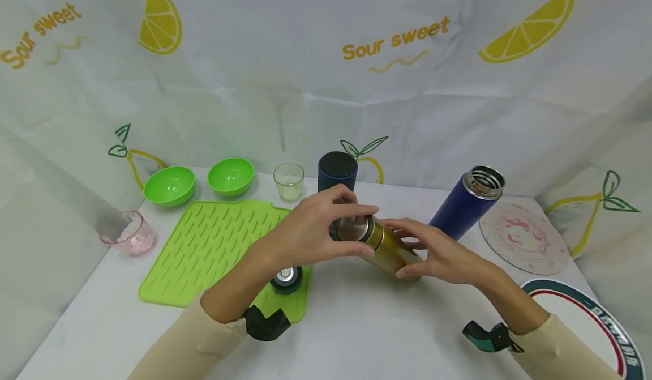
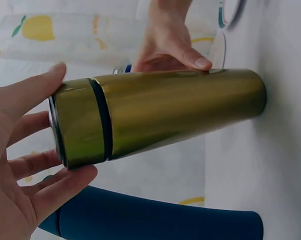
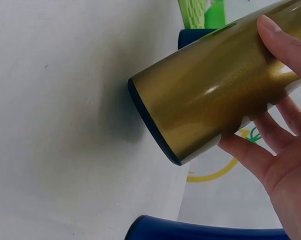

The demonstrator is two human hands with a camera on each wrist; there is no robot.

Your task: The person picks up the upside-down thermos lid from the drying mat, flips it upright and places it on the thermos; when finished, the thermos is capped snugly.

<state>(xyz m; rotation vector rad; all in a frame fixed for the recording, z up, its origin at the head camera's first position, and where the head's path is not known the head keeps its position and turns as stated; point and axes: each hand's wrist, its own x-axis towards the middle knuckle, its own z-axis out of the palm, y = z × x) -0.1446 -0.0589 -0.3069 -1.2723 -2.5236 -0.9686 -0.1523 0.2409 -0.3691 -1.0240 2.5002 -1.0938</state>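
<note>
A gold thermos bottle (image 1: pixel 389 250) leans to the left between my two hands. My left hand (image 1: pixel 321 230) grips its cap (image 2: pixel 80 122), thumb on one side and fingers on the other. Lower down, my right hand (image 1: pixel 440 250) holds the bottle's body with thumb and fingers spread around it. In the right wrist view the dark base (image 3: pixel 153 122) of the gold bottle is close over the white table. Behind my left hand stands a dark blue bottle (image 1: pixel 337 171). A blue bottle (image 1: pixel 464 207) with a bare steel mouth stands behind my right hand.
On the left lies a green ribbed mat (image 1: pixel 214 250) with a round black stopper (image 1: pixel 287 281) on it. Green bowls (image 1: pixel 170 186), a clear glass (image 1: pixel 288 183) and a pink glass (image 1: pixel 134 235) stand around it. A pink round mat (image 1: pixel 524 238) and a white round board (image 1: pixel 570 323) lie right.
</note>
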